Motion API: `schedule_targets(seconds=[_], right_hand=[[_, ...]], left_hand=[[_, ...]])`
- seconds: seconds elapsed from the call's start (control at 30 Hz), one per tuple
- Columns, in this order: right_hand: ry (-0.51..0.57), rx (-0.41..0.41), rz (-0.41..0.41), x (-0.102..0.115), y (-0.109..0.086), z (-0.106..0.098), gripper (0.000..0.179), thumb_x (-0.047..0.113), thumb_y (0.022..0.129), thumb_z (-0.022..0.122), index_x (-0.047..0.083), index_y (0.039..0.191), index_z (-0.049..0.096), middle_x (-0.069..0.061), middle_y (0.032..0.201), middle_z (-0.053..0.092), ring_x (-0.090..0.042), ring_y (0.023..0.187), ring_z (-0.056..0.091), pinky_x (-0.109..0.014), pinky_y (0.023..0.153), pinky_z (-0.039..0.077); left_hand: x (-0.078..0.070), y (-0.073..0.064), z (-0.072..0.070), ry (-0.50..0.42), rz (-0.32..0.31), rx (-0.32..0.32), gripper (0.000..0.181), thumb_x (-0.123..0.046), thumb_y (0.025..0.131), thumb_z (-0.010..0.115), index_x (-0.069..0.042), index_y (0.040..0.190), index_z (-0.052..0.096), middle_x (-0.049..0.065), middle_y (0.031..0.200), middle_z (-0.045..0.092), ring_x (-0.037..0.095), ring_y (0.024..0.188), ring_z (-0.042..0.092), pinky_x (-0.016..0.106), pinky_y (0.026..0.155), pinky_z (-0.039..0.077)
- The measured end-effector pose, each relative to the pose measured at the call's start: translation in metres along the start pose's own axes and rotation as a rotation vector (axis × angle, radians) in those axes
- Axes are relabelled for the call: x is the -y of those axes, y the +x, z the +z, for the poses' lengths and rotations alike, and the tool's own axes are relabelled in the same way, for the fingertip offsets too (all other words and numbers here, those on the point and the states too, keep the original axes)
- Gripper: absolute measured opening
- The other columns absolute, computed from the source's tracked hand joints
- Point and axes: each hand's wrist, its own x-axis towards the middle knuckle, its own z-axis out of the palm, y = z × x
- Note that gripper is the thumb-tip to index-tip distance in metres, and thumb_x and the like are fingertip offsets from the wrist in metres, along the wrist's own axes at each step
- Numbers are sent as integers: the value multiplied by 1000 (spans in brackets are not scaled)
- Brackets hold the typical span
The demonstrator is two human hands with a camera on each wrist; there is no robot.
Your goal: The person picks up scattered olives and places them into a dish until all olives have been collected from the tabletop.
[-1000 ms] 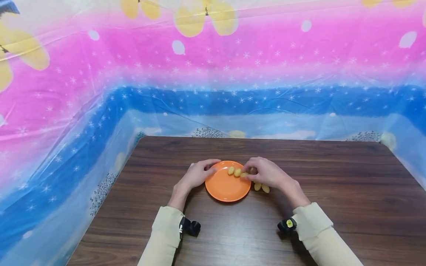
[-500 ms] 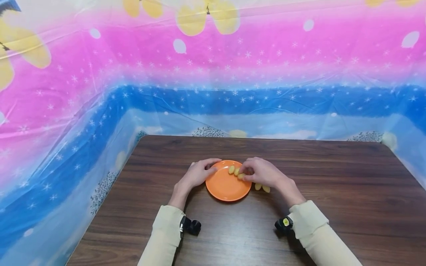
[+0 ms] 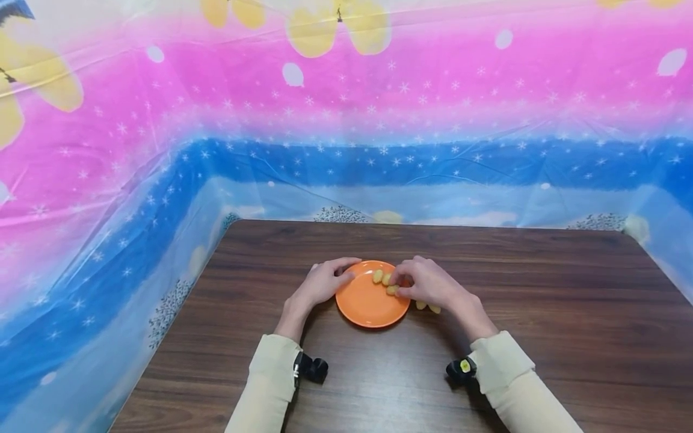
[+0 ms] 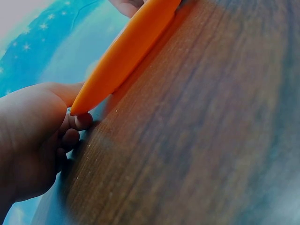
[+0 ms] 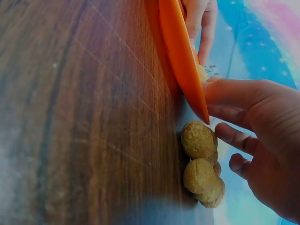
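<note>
An orange plate (image 3: pixel 368 310) lies on the table. My left hand (image 3: pixel 322 281) grips its left rim, thumb over the edge and fingers curled outside it, as the left wrist view shows. At the plate's upper right, my right hand (image 3: pixel 433 282) holds a small yellow-brown potato (image 3: pixel 392 290) between thumb and forefinger, low over the plate. Two more potatoes (image 3: pixel 378 276) lie on the plate beside those fingertips. In the right wrist view, several potatoes (image 5: pixel 198 176) sit on the table just outside the plate, below the right hand's loosely bent other fingers.
The dark wooden table (image 3: pixel 541 288) extends to both sides, and its far edge meets a pink and blue printed cloth (image 3: pixel 346 162). Each wrist wears a black camera, such as the one (image 3: pixel 313 368) by the left sleeve.
The right hand has moved slightly left and inward over the plate, bringing its potato down close to the two others there. The left hand stays on the rim.
</note>
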Motion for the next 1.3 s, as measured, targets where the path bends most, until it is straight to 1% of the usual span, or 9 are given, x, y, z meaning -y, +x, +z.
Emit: schedule_targets(seconds=[0.13,0.3,0.4,0.57,0.77,0.93,1.07,1.3], right_hand=[[10,-28,-4,-3,-5,-2,13,22,91,77,23,104,77,10,101,68,-18,97,52,-42,88,44],[55,-84,6,-8,-13,-6,15,18,94,74,18,108,76,9,100,67,-17,93,54,-38,81,47],[78,-120,20,-13,-19,-9,14,17,95,73,18,109,76,9,100,67,-17,94,54,-37,79,48],[78,-167,37,-18,-22,-11,14,17,95,73,17,108,77,6,103,67,-21,100,52,-40,82,46],[65,-214,76,-23,-22,-11,16,17,93,74,14,109,76,-1,111,67,-27,104,50,-43,84,44],[68,-225,99,-31,-21,-9,18,18,92,76,14,109,75,-2,112,66,-27,104,50,-44,85,44],[78,-223,104,-37,-20,-9,17,18,93,75,14,109,75,-3,113,66,-27,106,50,-48,88,45],[98,-184,130,-43,-19,-12,19,20,96,71,14,113,74,-8,121,62,-31,111,47,-50,89,42]], left_hand=[[0,1,0,14,8,-5,38,-32,104,58,-32,142,60,2,73,52,22,70,45,41,86,28],[1,0,0,8,4,-6,38,-33,104,58,-32,142,60,2,73,52,21,71,45,41,86,28],[1,0,0,6,4,-2,39,-34,104,57,-32,142,60,2,73,52,22,71,45,41,87,28],[1,-1,-1,3,-4,-3,38,-34,104,58,-33,142,60,2,74,52,22,74,46,42,87,27],[0,-1,-1,2,4,-4,38,-33,104,58,-33,141,60,2,73,53,22,67,46,41,86,28],[0,-1,0,5,7,-3,38,-33,104,58,-32,141,60,2,73,53,21,65,45,41,86,28],[0,-1,0,4,14,0,38,-33,104,57,-31,142,60,2,73,53,21,65,45,41,86,29],[0,-2,-1,0,16,-7,38,-33,104,58,-31,141,61,1,72,53,22,65,46,40,86,29]])
